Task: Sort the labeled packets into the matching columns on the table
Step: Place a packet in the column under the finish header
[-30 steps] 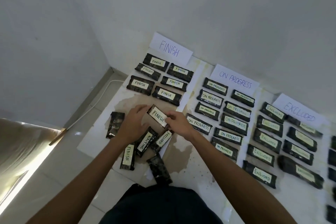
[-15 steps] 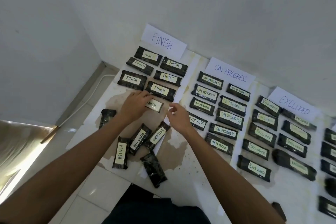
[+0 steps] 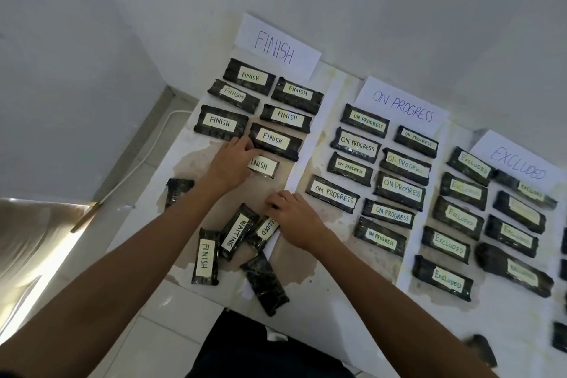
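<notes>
Dark packets with pale labels lie in columns under paper headers FINISH (image 3: 277,46), ON PROGRESS (image 3: 402,106) and EXCLUDED (image 3: 518,163). My left hand (image 3: 231,164) rests flat on the left part of a FINISH packet (image 3: 264,166) lying at the bottom of the FINISH column. My right hand (image 3: 296,218) curls its fingers over the upper end of a loose EXCLUDED packet (image 3: 264,230) in the unsorted pile. Beside it lie a WAITING packet (image 3: 237,232), a loose FINISH packet (image 3: 205,256) and a packet with no label showing (image 3: 267,284).
Another dark packet (image 3: 178,192) lies alone at the left edge of the stained white sheet (image 3: 313,291). More packets show at the far right edge. A white wall rises behind the headers, and a white cable (image 3: 147,159) runs along the floor at left.
My left hand carried the FINISH packet up and set it under the FINISH column. My right hand let go of it and dropped back onto the EXCLUDED packet in the pile.
</notes>
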Demonstrator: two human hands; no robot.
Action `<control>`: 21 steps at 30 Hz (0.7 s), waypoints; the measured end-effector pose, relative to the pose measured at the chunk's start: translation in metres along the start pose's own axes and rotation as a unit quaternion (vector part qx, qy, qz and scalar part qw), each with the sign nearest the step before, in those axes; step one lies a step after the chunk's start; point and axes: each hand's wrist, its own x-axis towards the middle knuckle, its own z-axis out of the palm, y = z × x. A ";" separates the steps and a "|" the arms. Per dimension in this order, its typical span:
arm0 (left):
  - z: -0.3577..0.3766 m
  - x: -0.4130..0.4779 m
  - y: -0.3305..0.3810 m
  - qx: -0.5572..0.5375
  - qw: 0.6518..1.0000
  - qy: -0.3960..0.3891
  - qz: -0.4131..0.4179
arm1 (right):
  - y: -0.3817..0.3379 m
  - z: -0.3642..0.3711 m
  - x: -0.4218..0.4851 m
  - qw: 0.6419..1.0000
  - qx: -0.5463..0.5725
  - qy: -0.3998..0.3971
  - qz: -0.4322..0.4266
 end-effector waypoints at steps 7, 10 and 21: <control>0.004 -0.033 0.019 -0.072 0.996 0.058 0.000 | -0.001 -0.010 -0.002 0.997 -0.076 -0.014 0.003; -0.002 -0.059 0.042 -0.176 0.984 0.036 -0.016 | -0.001 -0.024 -0.015 0.997 -0.050 -0.015 0.050; -0.002 -0.119 0.138 -0.553 0.804 -0.066 -0.211 | -0.009 -0.053 -0.103 0.925 0.224 0.057 0.300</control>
